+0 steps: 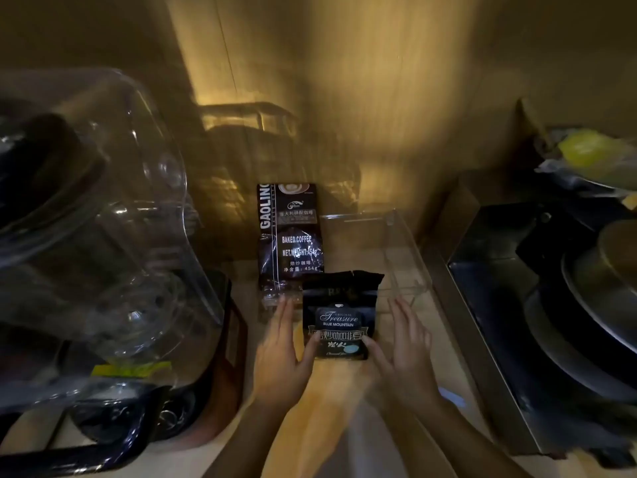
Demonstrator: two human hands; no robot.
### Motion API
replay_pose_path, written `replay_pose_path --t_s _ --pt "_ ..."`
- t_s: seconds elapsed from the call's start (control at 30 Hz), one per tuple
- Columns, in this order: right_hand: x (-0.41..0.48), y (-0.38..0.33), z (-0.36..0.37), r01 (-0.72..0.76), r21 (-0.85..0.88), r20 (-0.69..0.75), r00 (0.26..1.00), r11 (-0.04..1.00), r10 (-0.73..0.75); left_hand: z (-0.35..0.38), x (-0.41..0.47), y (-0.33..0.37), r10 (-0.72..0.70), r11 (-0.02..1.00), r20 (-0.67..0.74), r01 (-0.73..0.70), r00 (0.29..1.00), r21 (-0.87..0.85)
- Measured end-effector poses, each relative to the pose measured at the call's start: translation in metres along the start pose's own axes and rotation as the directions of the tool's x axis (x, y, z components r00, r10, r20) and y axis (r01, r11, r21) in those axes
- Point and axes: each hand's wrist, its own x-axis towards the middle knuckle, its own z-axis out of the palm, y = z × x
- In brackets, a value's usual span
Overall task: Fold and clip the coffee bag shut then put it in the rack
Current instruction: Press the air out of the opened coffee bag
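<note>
A small black coffee bag (pixel 339 319) labelled "Treasure Blue Mountain" stands upright on the wooden counter, its torn top edge open and unfolded. My left hand (pixel 281 353) presses its left side with the thumb on the front, fingers straight. My right hand (pixel 403 350) presses the right side the same way. Just behind stands a taller dark bag (pixel 289 236) marked "GAOLIN BAKED COFFEE", inside the left end of a clear acrylic rack (pixel 406 250). No clip is visible.
A large clear plastic container (pixel 103 208) over dark appliances fills the left. On the right sits a metal-edged stove top (pixel 499 305) with a pan and a yellow item (pixel 586 150). A wooden wall closes the back. A wire holder (pixel 248 122) stands far behind.
</note>
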Motion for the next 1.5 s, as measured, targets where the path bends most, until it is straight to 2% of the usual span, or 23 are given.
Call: replay_pose_path --t_s 0.17,0.27,0.33,0.47,0.57,0.7,0.8,0.97,1.23,1.37,1.5 --pt "-0.002 0.0 0.016 -0.142 0.171 0.071 0.989 0.975 0.132 0.009 -0.001 0.003 -0.014 1.0 0.042 0.014 0.999 -0.01" --pt "-0.001 -0.001 0.019 -0.237 0.332 0.16 0.968 0.913 0.193 0.013 -0.004 0.01 -0.045 0.976 0.081 0.061 0.996 -0.211" --pt "-0.001 -0.004 0.022 -0.306 0.493 0.221 0.949 0.815 0.223 0.014 -0.004 0.014 -0.103 0.905 0.13 0.147 0.986 -0.398" --pt "0.005 -0.002 0.024 -0.387 0.557 0.192 0.921 0.735 0.34 0.018 0.003 0.009 -0.344 0.639 0.213 0.394 0.915 -0.66" --pt "0.01 -0.001 0.023 -0.417 0.609 0.188 0.902 0.675 0.388 0.013 0.011 0.009 -0.435 0.564 0.203 0.441 0.877 -0.698" --pt "0.016 -0.004 0.023 -0.428 0.683 0.188 0.886 0.592 0.424 0.012 0.018 0.011 -0.513 0.392 0.317 0.546 0.798 -0.74" --pt "0.024 -0.009 0.021 -0.428 0.714 0.19 0.88 0.555 0.434 0.015 0.022 0.018 -0.513 0.392 0.359 0.585 0.779 -0.71" --pt "0.029 -0.017 0.013 -0.489 0.727 0.261 0.846 0.482 0.465 0.015 0.024 0.023 -0.512 0.388 0.339 0.564 0.79 -0.729" --pt "0.031 -0.019 0.006 -0.558 0.74 0.363 0.801 0.375 0.475 0.018 0.025 0.028 -0.532 0.263 0.375 0.569 0.76 -0.779" --pt "0.03 -0.014 0.007 -0.571 0.745 0.384 0.79 0.346 0.478 0.021 0.024 0.028 -0.516 0.317 0.334 0.538 0.789 -0.781" --pt "0.033 -0.008 0.003 -0.584 0.721 0.405 0.791 0.372 0.458 0.017 0.024 0.026 -0.497 0.343 0.335 0.536 0.8 -0.772"
